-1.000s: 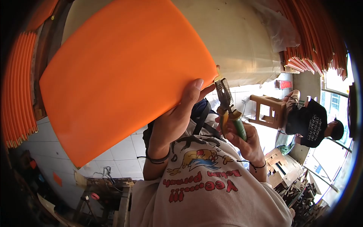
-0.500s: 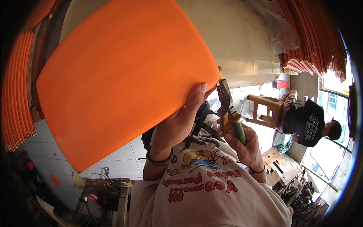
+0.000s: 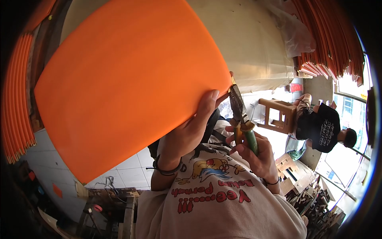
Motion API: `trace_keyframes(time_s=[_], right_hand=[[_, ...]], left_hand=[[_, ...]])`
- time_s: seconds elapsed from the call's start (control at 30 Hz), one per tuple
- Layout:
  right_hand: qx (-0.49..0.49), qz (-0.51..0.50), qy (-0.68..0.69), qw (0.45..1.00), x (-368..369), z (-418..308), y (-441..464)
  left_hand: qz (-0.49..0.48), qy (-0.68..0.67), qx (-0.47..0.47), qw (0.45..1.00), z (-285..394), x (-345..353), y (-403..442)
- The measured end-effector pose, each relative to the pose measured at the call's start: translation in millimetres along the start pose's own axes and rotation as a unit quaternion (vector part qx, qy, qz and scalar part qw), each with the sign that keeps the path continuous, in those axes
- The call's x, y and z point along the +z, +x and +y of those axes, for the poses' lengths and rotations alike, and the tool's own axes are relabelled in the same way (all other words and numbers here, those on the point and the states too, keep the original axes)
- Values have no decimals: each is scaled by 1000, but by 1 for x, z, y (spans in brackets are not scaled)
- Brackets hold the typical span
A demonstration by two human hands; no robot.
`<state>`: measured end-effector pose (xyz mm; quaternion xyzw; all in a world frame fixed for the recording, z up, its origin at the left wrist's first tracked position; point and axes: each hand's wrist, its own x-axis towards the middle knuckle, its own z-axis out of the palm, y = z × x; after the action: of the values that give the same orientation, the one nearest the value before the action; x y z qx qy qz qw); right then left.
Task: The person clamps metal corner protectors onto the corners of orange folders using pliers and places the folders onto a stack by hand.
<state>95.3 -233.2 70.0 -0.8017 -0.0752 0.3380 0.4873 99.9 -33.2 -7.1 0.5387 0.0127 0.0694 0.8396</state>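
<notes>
A large orange panel (image 3: 135, 91) with smooth faces and rounded corners fills the upper left of the view. My left hand (image 3: 191, 131) grips its near right edge, thumb on the upper face and the other fingers mostly hidden underneath. In my right hand (image 3: 258, 155) is a pair of combination pliers (image 3: 240, 109) with green-and-yellow handles, the fingers partly around them. The jaws point up at the panel's right corner, beside a small pale yellow bit (image 3: 233, 80) there. Whether the jaws bite on it I cannot tell.
Behind the panel lies a surface covered in brown sheeting (image 3: 246, 44). Stacked orange panels stand at the left (image 3: 18, 99) and upper right (image 3: 328, 40). A person (image 3: 322, 127) in a black shirt is at the right by a brown stool (image 3: 278, 115). Scrap pieces (image 3: 306, 195) lie lower right.
The panel has shifted slightly left and down with my left hand. My right hand's fingers have loosened and spread somewhat on the plier handles; the jaws stay at the corner.
</notes>
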Motion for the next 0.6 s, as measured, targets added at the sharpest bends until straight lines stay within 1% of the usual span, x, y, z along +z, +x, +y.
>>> trace_keyframes(time_s=[0.07, 0.17, 0.27, 0.37, 0.47, 0.6], right_hand=[[10, -2, -12, 1000, -1, -7, 0], [20, -6, -15, 1000, -3, 5, -4], [8, 3, -20, 1000, -1, 4, -4], [6, 2, -82, 997, -1, -5, -3], [28, -11, -102, 994, -3, -11, -2], [-3, -5, -106, 994, -3, -10, -1]], left_hand=[[3, -4, -5, 1000, -1, 0, -1], [9, 8, -12, 1000, -3, 0, -3], [20, 14, -22, 999, -1, 1, -4], [33, -7, -42, 999, 1, 3, -4], [31, -2, -39, 999, 2, 3, -4], [25, 13, -36, 999, -1, 2, -5]])
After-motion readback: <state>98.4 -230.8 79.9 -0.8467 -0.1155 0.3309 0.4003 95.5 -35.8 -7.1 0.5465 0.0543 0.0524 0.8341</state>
